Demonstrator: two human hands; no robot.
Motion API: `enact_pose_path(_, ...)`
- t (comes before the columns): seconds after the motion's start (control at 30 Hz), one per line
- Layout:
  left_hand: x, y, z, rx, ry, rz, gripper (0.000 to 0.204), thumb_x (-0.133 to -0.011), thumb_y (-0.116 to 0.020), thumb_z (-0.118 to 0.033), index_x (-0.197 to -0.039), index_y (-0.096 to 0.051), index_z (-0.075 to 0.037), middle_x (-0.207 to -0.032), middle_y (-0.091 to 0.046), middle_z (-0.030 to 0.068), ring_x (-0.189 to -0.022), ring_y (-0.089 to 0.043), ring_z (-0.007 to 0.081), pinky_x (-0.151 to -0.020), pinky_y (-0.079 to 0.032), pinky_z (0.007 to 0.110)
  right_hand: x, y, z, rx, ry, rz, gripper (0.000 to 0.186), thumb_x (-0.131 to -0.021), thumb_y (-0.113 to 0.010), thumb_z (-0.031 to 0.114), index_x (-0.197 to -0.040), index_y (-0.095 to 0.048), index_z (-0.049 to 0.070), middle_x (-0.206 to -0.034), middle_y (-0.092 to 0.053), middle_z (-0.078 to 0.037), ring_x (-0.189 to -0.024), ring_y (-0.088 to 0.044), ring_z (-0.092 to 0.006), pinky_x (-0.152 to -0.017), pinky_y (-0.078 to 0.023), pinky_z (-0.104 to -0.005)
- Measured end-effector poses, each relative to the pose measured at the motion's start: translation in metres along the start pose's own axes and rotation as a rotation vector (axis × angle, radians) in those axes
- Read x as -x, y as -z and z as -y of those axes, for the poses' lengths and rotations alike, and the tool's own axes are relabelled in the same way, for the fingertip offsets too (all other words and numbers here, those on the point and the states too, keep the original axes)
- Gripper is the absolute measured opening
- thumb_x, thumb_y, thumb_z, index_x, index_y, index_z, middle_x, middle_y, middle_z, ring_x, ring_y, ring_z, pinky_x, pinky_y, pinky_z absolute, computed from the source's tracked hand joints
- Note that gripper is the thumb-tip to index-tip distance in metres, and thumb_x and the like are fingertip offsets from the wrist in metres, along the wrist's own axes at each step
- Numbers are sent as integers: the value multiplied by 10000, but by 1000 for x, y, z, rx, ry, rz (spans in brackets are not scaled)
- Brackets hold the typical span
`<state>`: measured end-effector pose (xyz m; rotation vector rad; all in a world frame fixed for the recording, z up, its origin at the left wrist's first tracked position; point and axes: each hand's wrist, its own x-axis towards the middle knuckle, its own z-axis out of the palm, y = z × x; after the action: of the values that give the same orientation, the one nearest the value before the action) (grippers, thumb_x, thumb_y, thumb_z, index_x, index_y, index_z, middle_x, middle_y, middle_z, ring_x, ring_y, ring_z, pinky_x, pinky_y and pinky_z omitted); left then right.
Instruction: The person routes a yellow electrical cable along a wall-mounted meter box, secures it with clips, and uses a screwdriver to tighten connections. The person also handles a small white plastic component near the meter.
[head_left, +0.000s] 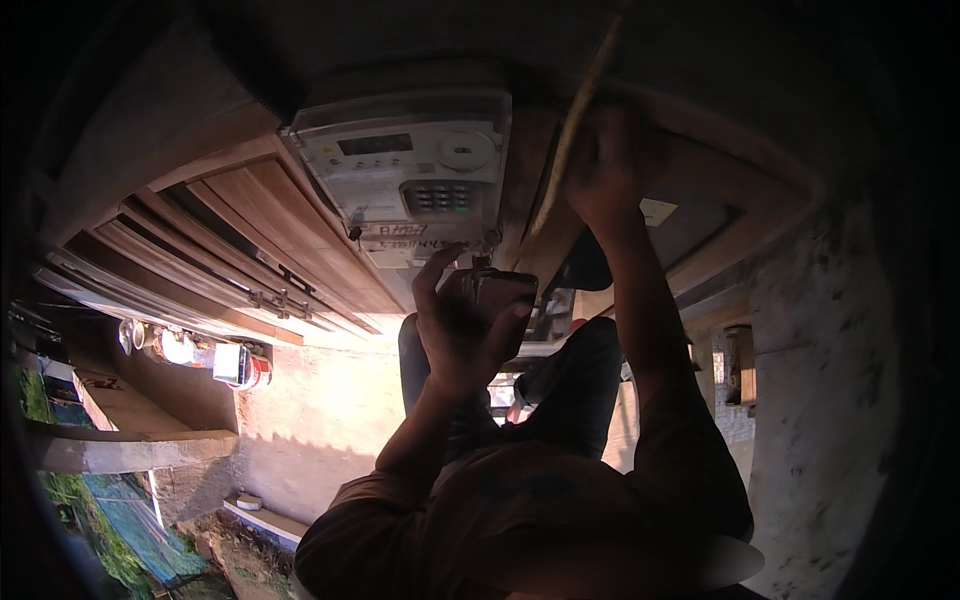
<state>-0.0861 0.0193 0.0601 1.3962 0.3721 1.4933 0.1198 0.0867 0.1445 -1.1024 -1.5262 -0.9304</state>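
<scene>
1. Wall [820,380] – pale, stained, rt side; wooden door panels [270,230] at left.
2. Meter box [410,165] – grey w/ clear cover, small display & keypad, mounted overhead betw. the door panels & a wooden frame.
3. Stick [572,125] – long, thin, pale; slants up past rt edge of the meter box. Right hand [605,165], arm raised, grip clenched round its middle.
4. Phone [490,300] – dark, flat, just below the meter box, not touching it. Left hand [462,325] grip grasping it, forefinger lifted off toward the keypad.
5. Bottles [215,360] – lying on a ledge, far left, well apart.

Step in hand (judged): reading or checking the meter box w/ the phone held up to it while the stick is steadied. Next move calls for holding the phone level & still near the keypad, stick kept clear of the display.
</scene>
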Motion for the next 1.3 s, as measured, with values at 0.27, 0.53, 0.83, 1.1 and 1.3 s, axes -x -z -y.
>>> enact_pose_path(0.27,18,-3,15,-59,63,67,832,-858,-837,-99,-1461,-274,3,-1046,-723,197,-962,-728,237,-859,-559,338,10,-4,-17,132,70,-3,245,-800,-742,208,-1004,-677,90,-936,-682,-85,-815,-697,-300,-736,-547,-440)
enact_pose_path(0.53,26,-2,20,3,27,167,824,-880,-782,-17,-1473,-210,9,-1039,-729,208,-989,-726,252,-876,-565,358,-4,17,-23,152,230,92,263,-786,-746,189,-1019,-681,85,-1008,-702,-116,-965,-685,-352,-862,-547,-502)
enact_pose_path(0.83,32,3,12,-84,50,198,841,-839,-792,18,-1458,-223,32,-1012,-749,182,-999,-728,255,-912,-555,377,-10,22,-18,138,218,104,217,-763,-704,88,-979,-685,77,-991,-695,-115,-923,-682,-338,-838,-543,-463)
enact_pose_path(1.1,34,-1,13,-137,5,209,825,-813,-800,16,-1418,-241,59,-929,-769,93,-957,-724,223,-942,-522,368,-9,26,-11,2,33,91,253,-757,-638,-10,-992,-693,68,-950,-706,-100,-877,-708,-312,-781,-555,-427)
enact_pose_path(1.3,40,1,15,-147,36,222,833,-822,-795,13,-1426,-226,76,-930,-767,101,-919,-711,222,-924,-518,379,-16,22,-7,55,98,50,221,-762,-619,-40,-960,-672,42,-881,-698,-135,-817,-700,-347,-726,-562,-444)
